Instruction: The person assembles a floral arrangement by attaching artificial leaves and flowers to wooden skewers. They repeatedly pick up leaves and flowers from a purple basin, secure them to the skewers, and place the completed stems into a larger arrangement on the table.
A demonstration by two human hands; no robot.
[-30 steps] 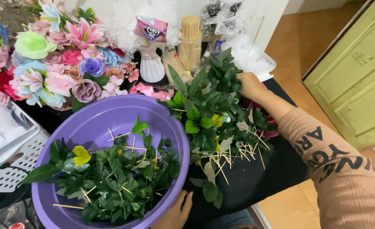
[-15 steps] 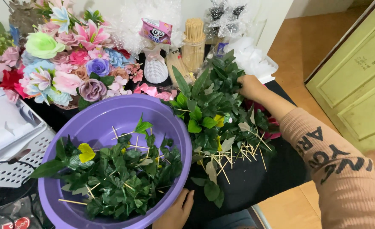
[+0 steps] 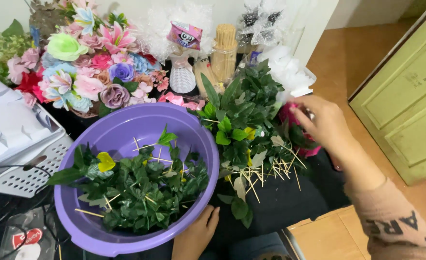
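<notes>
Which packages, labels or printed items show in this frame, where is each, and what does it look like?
Pink packet: back centre, atop the white vase; small, with a dark-and-white printed picture.
Clear bag: bottom left corner, beside the purple basin; flat, with a round red and white label.
Sleeve of the right arm: bottom right; pinkish with dark lettering.

Soft, even indoor light fills the scene, with no harsh glare. The glossy purple plastic basin [image 3: 140,126] carries a faint sheen along its inner wall. Shadows pool on the black cloth-covered tabletop [image 3: 290,202]. The reaching right hand [image 3: 324,123] is slightly motion-blurred. Wide-angle distortion bends the pale green panelled door [image 3: 405,110] at the right edge.
</notes>
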